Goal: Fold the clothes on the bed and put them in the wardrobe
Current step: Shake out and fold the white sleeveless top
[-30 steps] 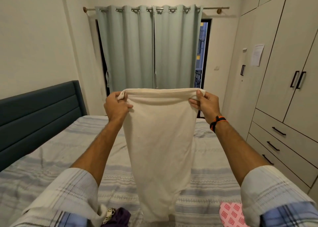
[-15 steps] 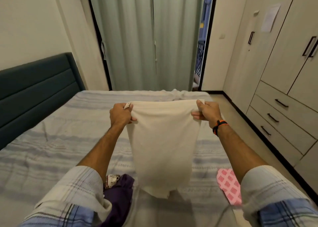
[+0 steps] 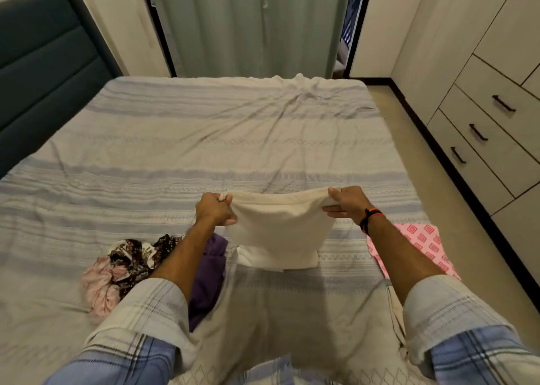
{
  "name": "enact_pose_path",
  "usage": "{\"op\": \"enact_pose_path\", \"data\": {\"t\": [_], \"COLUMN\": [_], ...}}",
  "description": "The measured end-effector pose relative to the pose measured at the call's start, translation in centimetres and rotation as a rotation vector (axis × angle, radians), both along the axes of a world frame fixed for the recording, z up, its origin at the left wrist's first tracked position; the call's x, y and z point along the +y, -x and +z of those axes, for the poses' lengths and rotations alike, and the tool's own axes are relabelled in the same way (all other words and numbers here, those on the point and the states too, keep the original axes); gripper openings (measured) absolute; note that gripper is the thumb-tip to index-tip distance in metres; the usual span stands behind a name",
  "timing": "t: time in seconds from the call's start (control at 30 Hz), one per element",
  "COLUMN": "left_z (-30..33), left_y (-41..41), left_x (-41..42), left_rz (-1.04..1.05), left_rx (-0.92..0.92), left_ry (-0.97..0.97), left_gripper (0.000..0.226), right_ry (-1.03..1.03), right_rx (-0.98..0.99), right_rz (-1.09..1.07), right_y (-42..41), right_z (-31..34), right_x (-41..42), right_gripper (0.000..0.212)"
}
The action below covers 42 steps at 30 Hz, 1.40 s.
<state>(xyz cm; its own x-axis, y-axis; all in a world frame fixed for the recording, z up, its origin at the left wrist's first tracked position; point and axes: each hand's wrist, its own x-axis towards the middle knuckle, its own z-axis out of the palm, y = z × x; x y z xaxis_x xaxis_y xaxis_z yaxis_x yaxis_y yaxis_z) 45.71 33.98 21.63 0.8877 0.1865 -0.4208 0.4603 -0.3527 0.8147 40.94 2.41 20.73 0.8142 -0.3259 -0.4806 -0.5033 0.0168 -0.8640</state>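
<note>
Left hand (image 3: 214, 209) and right hand (image 3: 346, 202) at frame centre each pinching a top corner of the cream garment (image 3: 280, 227), cloth stretched between them, lower end folded on the striped bed (image 3: 204, 139), purple garment (image 3: 209, 273) lower left, pink patterned cloth (image 3: 423, 244) right, wardrobe (image 3: 479, 98) at right edge

This is a bedroom in a home. A wide bed (image 3: 204, 139) with a striped, rumpled cover fills the room, set against a padded dark-blue headboard (image 3: 43, 72). Pale curtains (image 3: 248, 25) hang closed at the far end — a dark-framed door or window shows beside them. Along the right wall stands a built-in wardrobe (image 3: 455, 34) with drawers (image 3: 491, 139) and black handles, and loose clothes (image 3: 122, 265) lie on the bed.
</note>
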Motion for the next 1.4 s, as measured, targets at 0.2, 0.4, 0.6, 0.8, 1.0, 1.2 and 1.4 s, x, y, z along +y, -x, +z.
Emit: {"op": "enact_pose_path", "data": {"t": [0.2,0.4,0.6,0.8,1.0,1.2,1.4], "left_z": [-2.7,1.1,11.9,20.8,25.6,21.4,9.1], "left_y": [-4.1,-12.8,-21.6,-24.2,-21.3,-13.8,-6.2], "left_x": [-1.2,-2.8,-4.8,-5.8,-6.2,-5.3,-1.6], "left_rz": [0.060,0.131,0.101,0.031,-0.075,-0.054,-0.027], "left_rx": [0.027,-0.158,-0.465,-0.721,-0.913,-0.886,-0.656], "left_ry": [0.173,0.265,0.435,0.542,0.569,0.598,0.413], "left_gripper": [0.011,0.019,0.013,0.022,0.014,0.017,0.015], "right_ry": [-0.038,0.000,-0.011,0.010,0.054,-0.039,0.010], "right_rx": [0.013,-0.200,-0.544,-0.873,-1.020,-0.991,-0.675], "right_rz": [0.011,-0.053,-0.089,-0.133,-0.201,-0.177,-0.143], "right_y": [-3.7,-11.6,-19.9,-21.8,-18.3,-11.0,-2.0], "right_z": [-1.2,3.9,13.9,21.7,25.6,21.8,10.9], "right_x": [0.3,-1.6,-3.3,-4.1,-5.1,-3.8,-1.8], "right_gripper": [0.036,0.029,0.023,0.030,0.034,0.027,0.015]}}
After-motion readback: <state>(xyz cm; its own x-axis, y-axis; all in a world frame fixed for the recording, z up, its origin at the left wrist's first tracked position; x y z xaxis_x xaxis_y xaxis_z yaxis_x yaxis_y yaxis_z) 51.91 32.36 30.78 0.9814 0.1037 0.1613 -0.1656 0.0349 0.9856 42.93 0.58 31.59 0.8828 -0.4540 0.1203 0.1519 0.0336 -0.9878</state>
